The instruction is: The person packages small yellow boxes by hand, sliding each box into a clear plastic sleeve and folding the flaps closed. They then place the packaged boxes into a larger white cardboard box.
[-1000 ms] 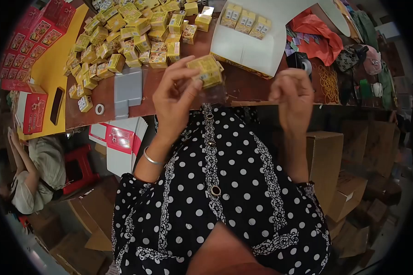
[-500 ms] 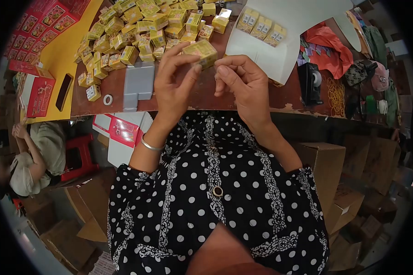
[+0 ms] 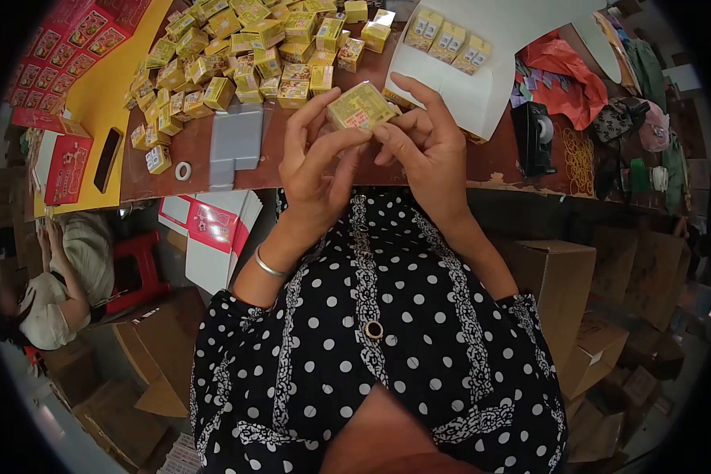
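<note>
A small yellow box with a shiny clear wrap is raised above the table's front edge, tilted so its printed face shows. My left hand is closed on its left side and lower edge. At its right corner, my right hand has its thumb against the box, with the index finger raised and other fingers partly hidden behind. Beyond my hands lies a heap of similar yellow boxes. A white open carton at the back right holds several yellow-and-white boxes in a row.
Clear plastic sheets and a white ring lie left of my hands. A phone rests on yellow board. To the right are a black tape dispenser, rubber bands and a red bag. Another person sits at left.
The box has come lower and turned its printed face toward me. My right hand has moved from beside it onto its right corner. My left hand has shifted right.
</note>
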Demonstrator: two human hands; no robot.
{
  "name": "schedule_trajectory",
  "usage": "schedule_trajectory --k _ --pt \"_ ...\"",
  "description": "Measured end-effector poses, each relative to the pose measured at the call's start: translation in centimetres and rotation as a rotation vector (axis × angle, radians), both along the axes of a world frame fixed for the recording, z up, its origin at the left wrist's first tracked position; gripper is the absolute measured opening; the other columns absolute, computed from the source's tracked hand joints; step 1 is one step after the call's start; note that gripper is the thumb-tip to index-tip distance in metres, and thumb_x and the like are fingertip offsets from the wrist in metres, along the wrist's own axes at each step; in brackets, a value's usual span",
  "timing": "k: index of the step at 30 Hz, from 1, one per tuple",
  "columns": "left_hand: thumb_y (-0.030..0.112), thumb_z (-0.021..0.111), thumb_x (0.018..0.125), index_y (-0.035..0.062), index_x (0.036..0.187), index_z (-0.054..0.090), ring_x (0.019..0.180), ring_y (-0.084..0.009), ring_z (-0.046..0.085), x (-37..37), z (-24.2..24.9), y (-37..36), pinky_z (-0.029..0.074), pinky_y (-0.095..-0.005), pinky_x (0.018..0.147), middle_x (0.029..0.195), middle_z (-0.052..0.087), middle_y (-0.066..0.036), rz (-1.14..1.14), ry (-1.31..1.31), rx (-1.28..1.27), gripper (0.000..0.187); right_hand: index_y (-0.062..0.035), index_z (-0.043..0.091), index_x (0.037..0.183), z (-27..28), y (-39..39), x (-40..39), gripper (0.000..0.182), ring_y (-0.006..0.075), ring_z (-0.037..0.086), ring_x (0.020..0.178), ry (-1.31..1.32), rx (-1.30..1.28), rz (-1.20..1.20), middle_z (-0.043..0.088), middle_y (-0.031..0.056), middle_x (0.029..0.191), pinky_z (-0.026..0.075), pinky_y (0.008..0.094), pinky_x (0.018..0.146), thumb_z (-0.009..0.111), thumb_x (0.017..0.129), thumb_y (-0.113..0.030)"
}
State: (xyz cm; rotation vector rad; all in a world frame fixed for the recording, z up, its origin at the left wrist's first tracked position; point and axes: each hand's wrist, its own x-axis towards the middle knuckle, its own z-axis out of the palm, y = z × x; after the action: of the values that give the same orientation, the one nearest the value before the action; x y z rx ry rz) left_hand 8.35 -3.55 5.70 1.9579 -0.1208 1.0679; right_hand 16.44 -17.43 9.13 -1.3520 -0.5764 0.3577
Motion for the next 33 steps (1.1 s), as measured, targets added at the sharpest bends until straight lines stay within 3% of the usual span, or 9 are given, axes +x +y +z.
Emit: schedule_trajectory --k 5,8,12,15,17,20,24,26,33 --pt "-0.004 0.07 0.088 0.0026 0.113 0.067 0.123 -0.0269 0.059 -0.5 -0.1 0.0 0.053 -0.0355 0.101 0.141 0.048 -0.017 -0.167 0.183 -0.38 0.026 -0.0029 0.062 0.126 -2.4 -0.3 2.7 0.04 0.0185 0.065 0.089 -0.974 -0.148 -0.325 0.066 0.009 0.104 0.054 0.0276 0.077 0.075 0.088 -0.005" --pt "-0.003 0.068 0.092 0.0007 0.117 0.064 0.121 -0.0201 0.059 -0.5 -0.1 -0.5 0.052 -0.0314 0.1 0.141 0.048 -0.014 -0.299 0.161 -0.626 0.025 -0.0073 0.065 0.123 -1.5 -0.7 4.3 0.041 0.0264 0.062 0.107 -1.272 -0.11 -0.154 0.064 0.0108 0.114 0.053 0.0347 0.089 0.077 0.084 -0.008" --pt "-0.003 0.067 0.093 0.0 0.118 0.063 0.121 -0.0188 0.059 -0.6 0.2 -0.3 0.052 -0.0309 0.101 0.14 0.048 -0.013 -0.292 0.162 -0.624 0.026 -0.0091 0.067 0.122 -1.5 -0.3 5.6 0.041 0.0289 0.059 0.114 -1.193 -0.09 -0.018 0.063 0.0116 0.119 0.049 0.0371 0.096 0.079 0.082 -0.01" --pt "-0.003 0.068 0.092 -0.0004 0.115 0.063 0.121 -0.0191 0.059 -0.6 0.1 -0.2 0.052 -0.031 0.101 0.139 0.049 -0.013 -0.282 0.182 -0.594 0.024 -0.0079 0.065 0.123 -1.6 -0.3 5.7 0.044 0.0272 0.058 0.116 -0.937 -0.17 0.176 0.062 0.0119 0.121 0.048 0.0352 0.097 0.079 0.081 -0.01" --pt "-0.003 0.068 0.092 0.0012 0.121 0.058 0.121 -0.0187 0.058 -0.6 -0.4 0.1 0.053 -0.0296 0.099 0.138 0.049 -0.013 -0.279 0.171 -0.628 0.031 -0.0077 0.063 0.124 -1.5 -0.5 5.0 0.049 0.0254 0.059 0.113 -0.345 -0.178 0.361 0.063 0.0102 0.118 0.047 0.0358 0.099 0.08 0.079 -0.013" --pt "-0.001 0.071 0.089 0.004 0.128 0.051 0.12 -0.0189 0.056 -0.8 -1.2 1.0 0.051 -0.0324 0.1 0.137 0.049 -0.013 -0.338 0.184 -0.892 0.045 -0.0057 0.061 0.123 -2.3 -0.7 5.0 0.05 0.0206 0.061 0.108 -0.245 -0.293 0.378 0.063 0.007 0.112 0.047 0.0352 0.098 0.08 0.078 -0.015" --pt "0.002 0.076 0.079 0.0063 0.143 0.041 0.118 -0.0257 0.057 -2.7 -0.6 1.7 0.048 -0.0382 0.101 0.13 0.055 -0.014 -0.184 0.489 -0.316 0.073 -0.0054 0.062 0.12 1.0 -1.5 4.8 0.049 0.0227 0.064 0.104 -0.43 -0.649 0.498 0.065 0.0073 0.107 0.048 0.0364 0.097 0.082 0.077 -0.018" --pt "0.003 0.076 0.075 0.0062 0.147 0.041 0.117 -0.0326 0.058 -3.9 0.0 1.7 0.047 -0.0394 0.101 0.124 0.059 -0.016 -0.253 0.61 -0.135 0.081 -0.0055 0.062 0.119 0.7 -1.5 3.8 0.052 0.028 0.065 0.105 -0.966 -0.727 0.564 0.067 0.01 0.103 0.049 0.0381 0.096 0.085 0.075 -0.022" --pt "0.002 0.073 0.077 0.0054 0.142 0.048 0.115 -0.0257 0.062 -7.4 -2.3 4.2 0.048 -0.0335 0.101 0.124 0.062 -0.013 -0.313 0.869 -0.356 0.07 -0.0078 0.061 0.125 0.7 -1.6 6.5 0.051 0.0259 0.07 0.09 -0.58 -0.746 0.351 0.07 0.0127 0.106 0.056 0.0342 0.078 0.081 0.082 -0.029"
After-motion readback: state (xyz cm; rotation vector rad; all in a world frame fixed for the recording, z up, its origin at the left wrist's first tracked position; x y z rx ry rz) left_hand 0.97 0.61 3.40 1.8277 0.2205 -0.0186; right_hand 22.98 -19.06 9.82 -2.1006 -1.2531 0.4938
